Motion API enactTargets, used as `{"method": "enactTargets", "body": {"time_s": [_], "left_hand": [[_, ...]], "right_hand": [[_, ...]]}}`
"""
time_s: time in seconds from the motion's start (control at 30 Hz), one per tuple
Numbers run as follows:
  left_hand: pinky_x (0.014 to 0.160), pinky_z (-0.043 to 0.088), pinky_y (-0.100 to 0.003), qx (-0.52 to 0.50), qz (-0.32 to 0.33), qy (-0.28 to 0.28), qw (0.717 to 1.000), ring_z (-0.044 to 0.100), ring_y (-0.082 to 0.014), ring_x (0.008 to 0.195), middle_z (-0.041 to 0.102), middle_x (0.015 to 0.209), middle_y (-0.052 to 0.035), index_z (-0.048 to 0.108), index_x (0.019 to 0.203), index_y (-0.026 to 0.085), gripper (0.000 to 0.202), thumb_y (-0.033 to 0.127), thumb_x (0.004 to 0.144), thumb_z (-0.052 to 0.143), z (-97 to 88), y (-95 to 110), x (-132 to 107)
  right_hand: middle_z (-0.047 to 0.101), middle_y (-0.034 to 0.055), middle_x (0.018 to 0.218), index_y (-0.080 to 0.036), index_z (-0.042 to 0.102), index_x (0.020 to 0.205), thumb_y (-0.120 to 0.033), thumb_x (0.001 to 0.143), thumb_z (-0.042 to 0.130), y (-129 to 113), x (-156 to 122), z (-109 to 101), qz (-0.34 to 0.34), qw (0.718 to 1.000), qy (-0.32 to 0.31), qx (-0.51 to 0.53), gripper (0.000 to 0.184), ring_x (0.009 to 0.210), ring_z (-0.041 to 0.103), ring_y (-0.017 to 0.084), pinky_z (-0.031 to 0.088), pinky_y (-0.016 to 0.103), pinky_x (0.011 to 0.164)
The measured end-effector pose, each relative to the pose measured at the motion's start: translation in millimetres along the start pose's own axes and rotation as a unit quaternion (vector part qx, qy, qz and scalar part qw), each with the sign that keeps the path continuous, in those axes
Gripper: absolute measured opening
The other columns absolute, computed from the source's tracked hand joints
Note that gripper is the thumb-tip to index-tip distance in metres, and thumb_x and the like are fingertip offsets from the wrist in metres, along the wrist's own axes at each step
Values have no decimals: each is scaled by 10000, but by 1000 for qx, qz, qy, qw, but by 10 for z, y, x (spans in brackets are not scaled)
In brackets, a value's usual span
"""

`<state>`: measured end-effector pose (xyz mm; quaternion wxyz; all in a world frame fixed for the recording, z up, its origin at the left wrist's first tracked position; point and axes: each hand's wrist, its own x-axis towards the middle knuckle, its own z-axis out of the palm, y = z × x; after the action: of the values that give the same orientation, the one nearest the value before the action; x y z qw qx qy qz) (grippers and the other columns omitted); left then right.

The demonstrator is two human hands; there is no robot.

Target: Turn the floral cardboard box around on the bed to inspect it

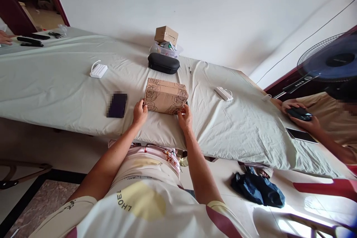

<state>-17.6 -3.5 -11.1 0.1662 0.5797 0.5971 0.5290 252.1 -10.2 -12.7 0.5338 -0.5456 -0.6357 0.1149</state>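
Observation:
A brown cardboard box (166, 96) with dark rose line drawings rests on the cloth-covered table in front of me. My left hand (140, 112) grips its near left corner, fingers closed against the side. On the near right corner, my right hand (185, 117) is closed with thumb and fingers pinching the edge. A small dark bit shows beside the right fingers; what it is I cannot make out. Left of the box lies a dark phone (117, 105). Just behind the box is a black zip case (163, 63).
A clear plastic bin (166, 50) with a small carton (166, 35) above it stands by the wall. White power banks lie left (98, 70) and right (224, 93). A pen-like item (190, 70) lies near the case. At right, another person holds a black object (299, 113) near a fan (334, 57).

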Motion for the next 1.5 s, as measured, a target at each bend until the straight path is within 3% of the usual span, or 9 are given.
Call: {"method": "enactTargets", "body": {"time_s": [0.2, 0.33, 0.53, 0.7, 0.9, 1.1, 1.27, 1.37, 1.5], "left_hand": [[1063, 513, -471, -10, 9, -7, 1000, 642, -288, 1111, 669, 1140, -144, 596, 1237, 159, 347, 200, 900, 521, 7, 5, -17], [1174, 413, -517, 14, 48, 37, 998, 529, -337, 1341, 559, 1391, -230, 453, 1447, 103, 557, 235, 913, 541, -25, 117, -89], [1286, 170, -589, 79, 163, 41, 983, 277, -355, 1560, 397, 1612, -188, 510, 1480, 187, 530, 257, 955, 530, -107, 473, -217], [1286, 113, -643, 114, 249, -16, 962, 205, -328, 1594, 343, 1668, -96, 528, 1495, 318, 582, 162, 935, 531, -63, 694, -239], [1284, 68, -673, 122, 239, -52, 962, 200, -333, 1594, 351, 1666, -73, 549, 1477, 354, 542, 178, 964, 540, -26, 657, -180], [1282, 174, -634, 135, 272, -76, 950, 200, -326, 1596, 327, 1675, -93, 522, 1508, 315, 564, 145, 971, 486, -69, 562, -91], [1306, 198, -560, 105, 302, -72, 945, 197, -272, 1600, 383, 1645, -110, 525, 1503, 252, 549, 129, 981, 411, -39, 411, -54], [1317, 209, -525, 75, 315, -46, 945, 205, -245, 1598, 409, 1630, -120, 511, 1503, 214, 537, 136, 989, 378, -18, 291, -52], [1308, 265, -487, 48, 337, 15, 940, 236, -228, 1590, 436, 1602, -164, 433, 1536, 147, 522, 188, 1026, 330, -19, 171, -39]], "right_hand": [[646, 30, 935, -219, 575, 1259, -388, 888, 588, -81, -5, 7, 3, 1000, 15, 8, 408, 794, 615, 178, 540, 346, 770], [646, 82, 1093, -220, 557, 1320, -455, 945, 559, -209, -18, -58, -15, 996, 91, -1, 442, 947, 637, 213, 544, 374, 821], [580, 149, 1301, -219, 554, 1377, -394, 1002, 509, -421, 2, -240, -130, 974, 169, -69, 416, 1200, 598, 274, 507, 499, 1022], [543, 152, 1427, -254, 576, 1409, -366, 1009, 470, -808, -17, -116, -185, 964, 109, -159, 429, 1421, 461, 329, 354, 614, 1186], [494, 119, 1556, -253, 492, 1521, -300, 998, 466, -1117, -109, 319, -209, 953, -48, -214, 526, 1542, 316, 321, 170, 617, 1273], [509, 110, 1548, -258, 488, 1524, -271, 1004, 445, -963, -50, 277, -188, 957, -49, -215, 521, 1543, 315, 306, 141, 618, 1280], [454, 152, 1548, -235, 535, 1457, -320, 989, 462, -574, 109, 42, -129, 979, 77, -139, 481, 1519, 330, 329, 317, 600, 1216], [600, 169, 1329, -200, 569, 1381, -367, 950, 467, -314, 140, 11, -17, 991, 110, -75, 473, 1257, 589, 297, 528, 496, 1010], [712, 82, 909, -190, 635, 1180, -385, 915, 437, -134, 112, 65, 126, 991, 16, -41, 384, 827, 661, 237, 555, 415, 827]]}}
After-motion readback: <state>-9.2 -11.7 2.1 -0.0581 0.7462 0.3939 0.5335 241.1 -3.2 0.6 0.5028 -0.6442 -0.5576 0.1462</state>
